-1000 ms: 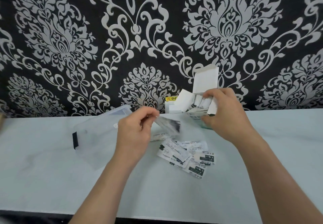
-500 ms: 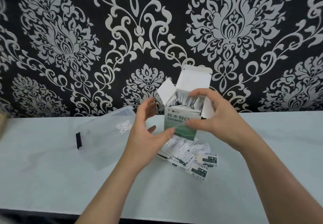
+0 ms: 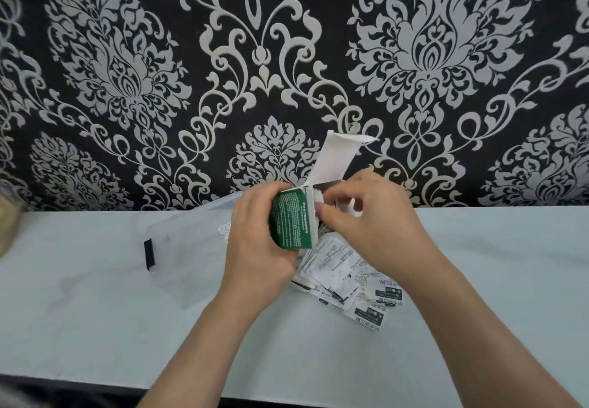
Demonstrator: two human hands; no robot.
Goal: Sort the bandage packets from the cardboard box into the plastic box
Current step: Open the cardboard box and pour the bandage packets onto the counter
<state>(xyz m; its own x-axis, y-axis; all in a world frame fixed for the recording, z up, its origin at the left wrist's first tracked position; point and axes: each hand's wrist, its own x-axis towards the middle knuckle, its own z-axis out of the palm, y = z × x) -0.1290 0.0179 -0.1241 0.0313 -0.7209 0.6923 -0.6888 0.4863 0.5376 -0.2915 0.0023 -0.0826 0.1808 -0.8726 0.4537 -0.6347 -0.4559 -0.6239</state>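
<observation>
Above loose bandage packets (image 3: 344,277) on the surface (image 3: 95,312), the left hand (image 3: 255,238) grips the green cardboard box (image 3: 291,222), open mouth turned right toward the right hand (image 3: 366,216), which curls in, apparently pinching more packets there; the clear plastic box (image 3: 178,248) lies further left.

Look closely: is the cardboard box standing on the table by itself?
No: the left hand grips the cardboard box, holding it above the bandage packets lying on the table.
</observation>
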